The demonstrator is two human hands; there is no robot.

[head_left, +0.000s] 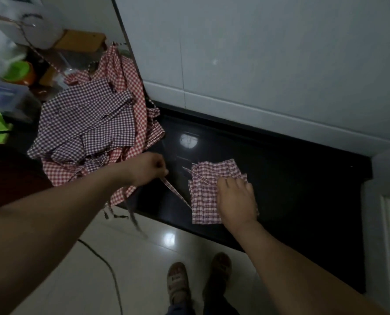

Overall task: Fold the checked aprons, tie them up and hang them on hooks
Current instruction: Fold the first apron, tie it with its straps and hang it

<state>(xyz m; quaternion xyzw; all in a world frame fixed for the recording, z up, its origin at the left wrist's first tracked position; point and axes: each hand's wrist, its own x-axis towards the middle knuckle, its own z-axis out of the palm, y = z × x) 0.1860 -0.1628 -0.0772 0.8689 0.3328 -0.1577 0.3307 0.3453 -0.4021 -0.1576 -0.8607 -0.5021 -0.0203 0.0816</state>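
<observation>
A folded red-and-white checked apron lies on the black countertop. My right hand rests flat on its right half, fingers spread, pressing it down. My left hand is closed on the apron's strap, which runs taut from my fist to the lower left edge of the folded apron. A second strap crosses the top of the fold. To the left sits a loose heap of aprons, purple-checked ones on top of red-checked ones, partly hanging over the counter's front edge.
White wall tiles rise behind the counter. Clutter stands at the far left: a green cup, a plastic box, a wooden board. A cable lies on the glossy floor. My sandalled feet are below.
</observation>
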